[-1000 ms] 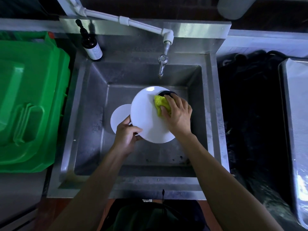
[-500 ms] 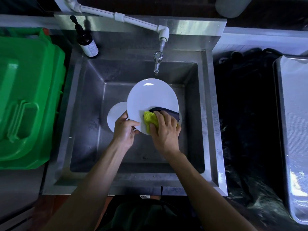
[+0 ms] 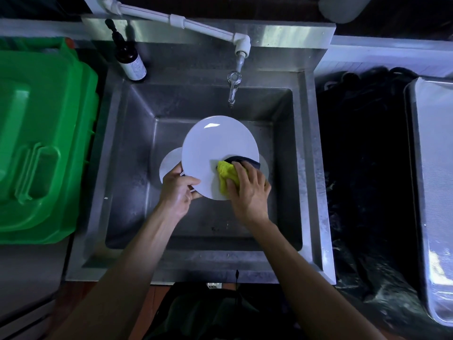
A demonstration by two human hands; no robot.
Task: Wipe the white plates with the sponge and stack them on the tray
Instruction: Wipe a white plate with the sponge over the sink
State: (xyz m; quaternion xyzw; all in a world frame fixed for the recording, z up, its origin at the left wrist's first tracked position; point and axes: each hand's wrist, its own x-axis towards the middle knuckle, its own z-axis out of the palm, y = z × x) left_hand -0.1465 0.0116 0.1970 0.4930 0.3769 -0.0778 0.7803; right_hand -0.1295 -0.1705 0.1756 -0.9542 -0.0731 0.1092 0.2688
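Observation:
Over the steel sink (image 3: 308, 153) I hold a white plate (image 3: 210, 146) tilted toward me. My left hand (image 3: 177, 187) grips its lower left rim, thumb on the face. My right hand (image 3: 250, 190) grips a yellow sponge (image 3: 226, 175) with a dark backing and presses it on the plate's lower right part. Another white plate (image 3: 169, 163) lies on the sink floor under the held one, only its left edge showing. The metal tray (image 3: 434, 182) sits at the far right.
A tap (image 3: 232, 87) on a white pipe hangs over the sink's back. A dark pump bottle (image 3: 130, 57) stands at the back left corner. A green plastic bin (image 3: 36, 133) fills the left side. Black plastic bags (image 3: 362, 168) lie between sink and tray.
My right hand slid the sponge from the plate's upper right edge down to its lower part, then slightly right. The left hand kept its grip on the rim.

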